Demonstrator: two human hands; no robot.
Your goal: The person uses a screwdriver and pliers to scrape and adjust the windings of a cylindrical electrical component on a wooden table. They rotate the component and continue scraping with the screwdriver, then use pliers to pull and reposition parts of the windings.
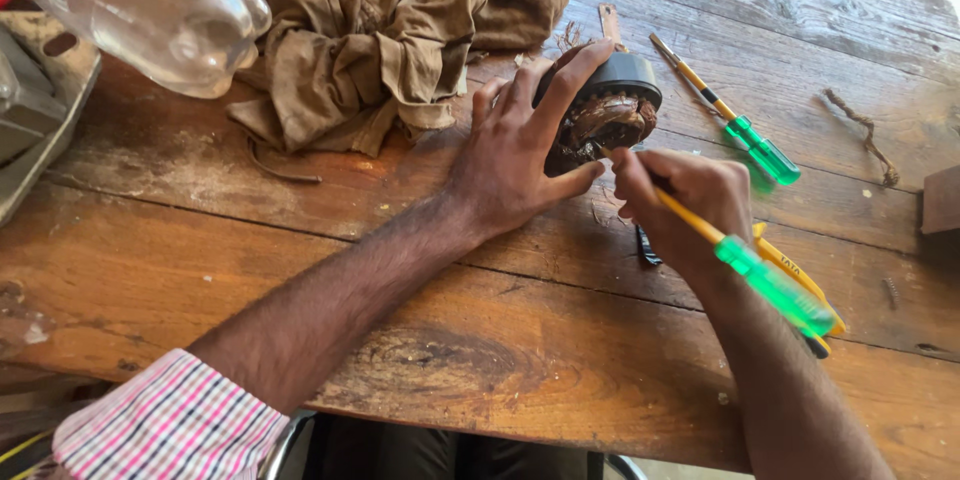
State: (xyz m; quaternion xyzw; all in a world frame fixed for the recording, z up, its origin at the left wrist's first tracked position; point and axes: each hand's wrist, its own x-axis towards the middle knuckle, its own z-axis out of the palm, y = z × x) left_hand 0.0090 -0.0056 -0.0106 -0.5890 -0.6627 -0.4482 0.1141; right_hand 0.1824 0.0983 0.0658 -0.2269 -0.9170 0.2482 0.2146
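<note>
Hands meet at a round black-rimmed motor part with brown windings point(608, 110) (on the worn wooden table point(520, 340)): left hand point(520, 155) grips it, right hand point(690, 195) clenches a yellow-shafted, green-handled screwdriver point(740, 260) just beside it.

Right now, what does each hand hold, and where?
Left hand grips the motor part around its side. Right hand holds a screwdriver by its yellow shaft.

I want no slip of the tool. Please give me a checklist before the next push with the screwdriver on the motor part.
1. Left hand grips the motor part: ok.
2. Right hand holds the screwdriver firmly: ok.
3. Tip seated in the windings: cannot tell, fingers hide it.
4. Left thumb away from the tip: not ok, it lies beside it.
5. Spare screwdriver out of the way: ok.
6. Cloth apart from the part: ok.
</note>
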